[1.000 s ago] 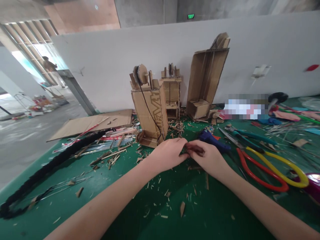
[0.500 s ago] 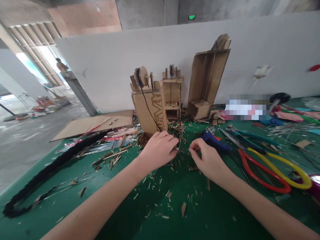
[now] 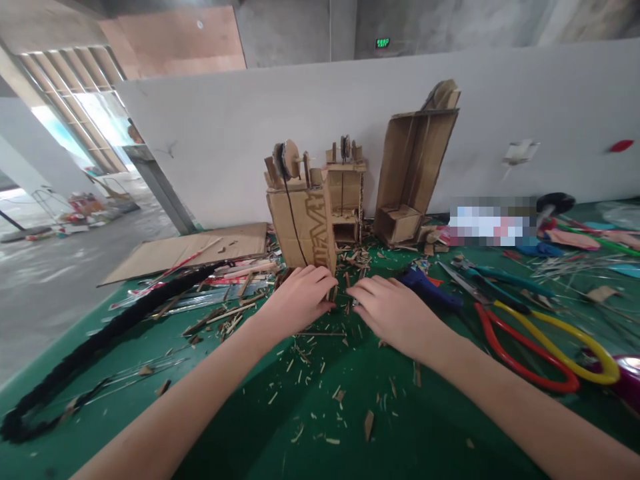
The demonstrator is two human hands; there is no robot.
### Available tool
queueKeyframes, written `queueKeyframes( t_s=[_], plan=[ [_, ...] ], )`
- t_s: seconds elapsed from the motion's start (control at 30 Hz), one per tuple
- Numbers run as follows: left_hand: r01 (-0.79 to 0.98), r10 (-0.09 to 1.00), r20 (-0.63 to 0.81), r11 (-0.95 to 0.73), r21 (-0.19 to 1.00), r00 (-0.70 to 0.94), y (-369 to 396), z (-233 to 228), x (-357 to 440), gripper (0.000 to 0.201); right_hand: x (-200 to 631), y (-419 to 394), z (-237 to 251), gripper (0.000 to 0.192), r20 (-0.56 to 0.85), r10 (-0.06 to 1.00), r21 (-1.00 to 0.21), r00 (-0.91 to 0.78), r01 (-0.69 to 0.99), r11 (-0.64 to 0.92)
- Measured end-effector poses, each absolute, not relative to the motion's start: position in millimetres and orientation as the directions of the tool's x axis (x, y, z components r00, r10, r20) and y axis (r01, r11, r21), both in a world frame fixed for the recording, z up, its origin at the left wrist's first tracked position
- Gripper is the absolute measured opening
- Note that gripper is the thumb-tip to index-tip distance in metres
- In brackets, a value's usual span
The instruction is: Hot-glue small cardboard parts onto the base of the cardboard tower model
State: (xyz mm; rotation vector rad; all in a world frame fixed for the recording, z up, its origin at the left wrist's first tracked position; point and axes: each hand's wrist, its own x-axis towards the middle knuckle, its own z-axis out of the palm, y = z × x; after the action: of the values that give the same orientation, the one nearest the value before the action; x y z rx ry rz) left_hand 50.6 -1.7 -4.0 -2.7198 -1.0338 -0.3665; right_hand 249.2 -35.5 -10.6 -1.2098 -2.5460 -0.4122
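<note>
Head view: saw cardboard tower [image 3: 306,217] just past bent left hand [image 3: 300,299], blue tool [image 3: 434,289] beside bent right hand [image 3: 389,310]. Could not tell either hand's hold.

On the green table [image 3: 430,433]: three cardboard structures [image 3: 300,223] at rear, flat cardboard sheet [image 3: 200,252] at left, scissors [image 3: 483,292] and pliers [image 3: 513,276] at right, scraps [image 3: 369,425] across front.

Remotely, I saw the left hand [image 3: 303,300] before a tower [image 3: 295,223], the right hand [image 3: 387,307] nearby, scissors [image 3: 530,337] toward the worktop's [image 3: 425,433] right edge.
</note>
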Motion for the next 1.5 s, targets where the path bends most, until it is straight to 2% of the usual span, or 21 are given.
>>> queueKeyframes(
  t_s=[0.13,0.4,0.7,0.87,0.93,1.1,1.23,1.37,1.5],
  plan=[
    [0.672,0.622,0.342,-0.739,-0.04,0.704,-3,-6,49,0.023,233,-22,-7,0.012,0.344,0.695,0.161,-0.631,0.769,0.618],
    [0.645,0.602,0.317,-0.763,-0.043,0.733,-2,-9,49,0.017,227,-19,-17,0.017,0.346,0.709,0.15,-0.614,0.783,0.604],
    [0.652,0.624,0.297,-0.758,0.006,0.723,1,-12,46,0.016,235,-7,-18,0.009,0.442,0.556,0.191,-0.704,0.679,0.709],
    [0.635,0.606,0.306,-0.773,0.007,0.734,3,-13,44,0.021,240,-5,-18,0.011,0.552,0.523,0.243,-0.649,0.726,0.644],
    [0.622,0.592,0.307,-0.783,0.0,0.745,3,-13,43,0.022,240,-5,-19,0.011,0.556,0.555,0.199,-0.619,0.747,0.634],
    [0.59,0.559,0.302,-0.807,-0.013,0.772,3,-13,42,0.023,238,-1,-22,0.008,0.538,0.649,-0.031,-0.538,0.757,0.652],
    [0.586,0.555,0.3,-0.81,-0.019,0.776,3,-13,40,0.024,236,-3,-25,0.01,0.52,0.658,-0.064,-0.545,0.743,0.666],
    [0.587,0.559,0.294,-0.809,-0.011,0.775,3,-12,39,0.025,234,-6,-29,0.014,0.562,0.663,-0.078,-0.495,0.766,0.638],
    [0.588,0.574,0.259,-0.808,0.029,0.776,2,-7,38,0.026,233,-3,-33,0.021,0.604,0.657,-0.245,-0.452,0.679,0.692]
  ],
)
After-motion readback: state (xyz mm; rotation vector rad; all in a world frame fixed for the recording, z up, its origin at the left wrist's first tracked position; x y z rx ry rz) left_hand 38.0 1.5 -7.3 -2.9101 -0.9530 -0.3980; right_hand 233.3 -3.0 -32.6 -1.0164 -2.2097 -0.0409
